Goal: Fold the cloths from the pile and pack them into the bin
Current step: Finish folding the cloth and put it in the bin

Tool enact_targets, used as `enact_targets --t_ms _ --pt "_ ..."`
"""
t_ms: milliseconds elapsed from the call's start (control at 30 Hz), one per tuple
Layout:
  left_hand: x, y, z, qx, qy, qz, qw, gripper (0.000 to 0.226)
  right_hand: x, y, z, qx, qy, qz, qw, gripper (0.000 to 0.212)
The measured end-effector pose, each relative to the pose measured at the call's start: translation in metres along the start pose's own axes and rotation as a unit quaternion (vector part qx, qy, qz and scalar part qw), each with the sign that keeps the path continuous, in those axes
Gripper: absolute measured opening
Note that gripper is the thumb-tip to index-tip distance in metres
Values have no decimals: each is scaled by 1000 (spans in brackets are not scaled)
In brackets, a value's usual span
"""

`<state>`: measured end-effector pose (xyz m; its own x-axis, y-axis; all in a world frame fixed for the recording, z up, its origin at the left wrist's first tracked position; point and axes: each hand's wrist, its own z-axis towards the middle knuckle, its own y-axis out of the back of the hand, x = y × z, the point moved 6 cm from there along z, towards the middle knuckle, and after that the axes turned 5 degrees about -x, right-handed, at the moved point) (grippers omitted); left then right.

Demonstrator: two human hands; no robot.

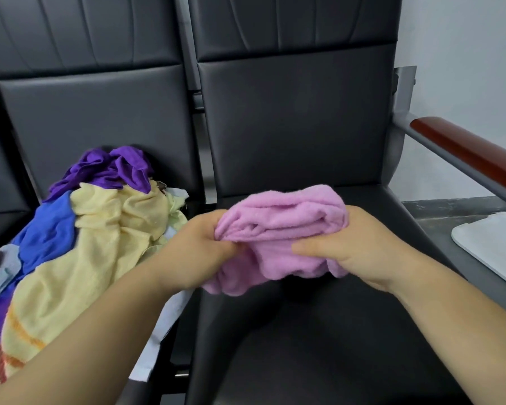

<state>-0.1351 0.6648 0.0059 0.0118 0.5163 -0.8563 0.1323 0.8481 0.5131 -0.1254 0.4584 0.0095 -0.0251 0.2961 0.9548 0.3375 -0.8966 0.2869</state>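
A bunched pink cloth [284,226] hangs just above the black seat [319,331] in front of me. My left hand [199,249] grips its left end with curled fingers. My right hand [354,247] holds the right end, thumb lying across the front and fingers tucked behind. On the seat to the left lies the pile of cloths [79,244]: yellow on top, with blue, purple and pale grey pieces. Low at the right edge shows the white corner of the bin [491,244]; its inside is out of view.
Black padded backrests [298,118] rise behind both seats. A wooden armrest on a grey metal frame [468,153] runs along the right side, between the seat and the white bin. A white wall and dark floor lie beyond it.
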Motion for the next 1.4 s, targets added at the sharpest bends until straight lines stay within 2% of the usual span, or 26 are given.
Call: enact_targets --t_ms 67,133,200,233,300,367,400,467,567,600,667,733,767,833,867,933,967,1033,1067,1133,1200,1233,1300,1367,1400 --pt "-11 -7 -6 49 7 -134 990 22 0 -8 -4 54 23 -128 990 16" --pt "-23 -2 -9 11 -29 -192 981 21 -14 -13 -2 77 4 -248 966 17" --pt "-30 8 -11 -44 -77 -205 975 17 -25 -10 3 59 -36 -285 956 13" --pt "-30 8 -11 -38 -86 -206 974 19 -28 -7 7 46 -45 -298 952 14" --pt "-25 4 -11 3 -50 -150 987 24 -24 5 14 -14 -34 -319 947 16" --pt "-13 2 -9 21 -4 -10 1000 23 -20 16 13 -62 -39 -239 968 31" --pt "-7 2 -8 27 3 68 997 21 -19 18 11 -61 -40 -177 981 42" --pt "1 0 -4 27 4 127 992 13 -16 14 8 -39 -21 -59 997 40" --pt "-2 2 -2 -2 -13 25 1000 10 -5 8 4 -4 8 65 998 1" --pt "-6 2 -2 -3 -22 -37 999 13 -6 6 4 23 0 55 998 14" --pt "-13 8 -3 -40 -50 -133 989 17 -13 1 3 66 -20 -89 994 18" --pt "-21 16 -7 -106 -76 -185 974 15 -24 0 6 62 -21 -261 963 9" --pt "-25 16 -9 -113 -90 -196 970 20 -27 1 10 45 -22 -319 947 15" --pt "-30 9 -12 -58 -106 -174 977 25 -25 2 15 13 3 -415 910 27" --pt "-29 3 -13 -22 -89 -139 986 25 -21 7 17 -22 12 -419 908 27" --pt "-16 -3 -11 28 -27 14 999 25 -22 25 18 -101 -9 -268 958 24" --pt "-9 -5 -9 43 -1 102 994 22 -24 30 16 -122 -21 -188 974 22" --pt "2 -6 -5 42 28 172 984 18 -24 26 10 -92 -34 -70 993 16" --pt "4 -5 -5 36 38 154 987 17 -25 22 9 -72 -28 -28 997 13" --pt "2 -4 -5 22 50 14 998 9 -18 17 6 -33 -20 23 999 7" --pt "-6 5 -5 -38 5 -90 995 14 -15 15 4 15 -23 2 1000 19" --pt "-10 10 -6 -78 -23 -127 989 18 -15 11 2 43 -26 -52 997 21" --pt "-18 12 -6 -98 -55 -224 968 26 -21 5 3 56 -12 -240 969 14" --pt "-23 10 -5 -80 -67 -258 960 28 -25 9 11 -4 4 -357 934 24" --pt "-26 9 -6 -68 -71 -226 969 25 -25 13 15 -37 10 -379 925 27"
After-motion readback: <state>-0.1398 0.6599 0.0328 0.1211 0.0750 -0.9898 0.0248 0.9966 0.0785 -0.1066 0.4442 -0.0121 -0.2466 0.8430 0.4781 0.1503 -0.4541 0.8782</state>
